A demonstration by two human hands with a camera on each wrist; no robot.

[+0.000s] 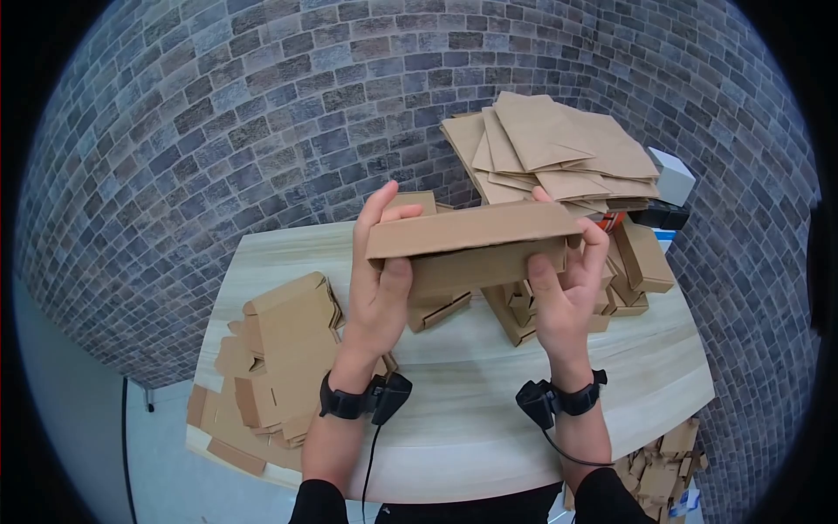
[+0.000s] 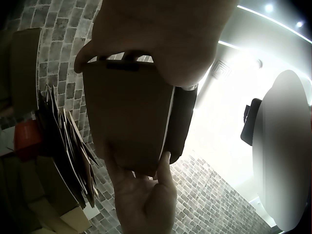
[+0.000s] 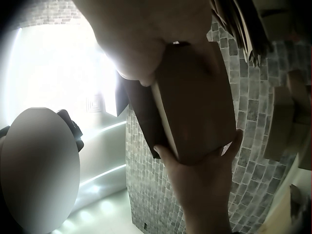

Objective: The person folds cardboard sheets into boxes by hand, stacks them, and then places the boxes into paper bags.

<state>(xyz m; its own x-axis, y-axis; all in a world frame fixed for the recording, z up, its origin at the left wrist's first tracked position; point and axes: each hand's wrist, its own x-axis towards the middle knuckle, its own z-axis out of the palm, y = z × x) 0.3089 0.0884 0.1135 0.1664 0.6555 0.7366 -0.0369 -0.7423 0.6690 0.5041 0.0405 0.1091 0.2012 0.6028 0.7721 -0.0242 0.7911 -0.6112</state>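
Observation:
Raised over the table, a brown cardboard box [image 1: 476,229] is held between both hands, with a flap standing slightly apart along its near side. At its left end, my left hand [image 1: 377,301] grips it, thumb on the near side and fingers behind. The right hand [image 1: 566,306] grips the opposite end in the same way, its thumb by the gap under the top panel. From the left wrist view, the box's broad face [image 2: 126,112] looks dark, spanning the two hands. A narrow side flap [image 3: 141,107] stands out from the box in the right wrist view.
Flat, unfolded cardboard blanks [image 1: 297,345] lie piled on the table's left side. Folded boxes [image 1: 642,262] stand at the right, near a stack of flat brown paper bags [image 1: 559,144] and a white box [image 1: 672,177]. Cardboard scraps [image 1: 663,472] lie below the table's right edge.

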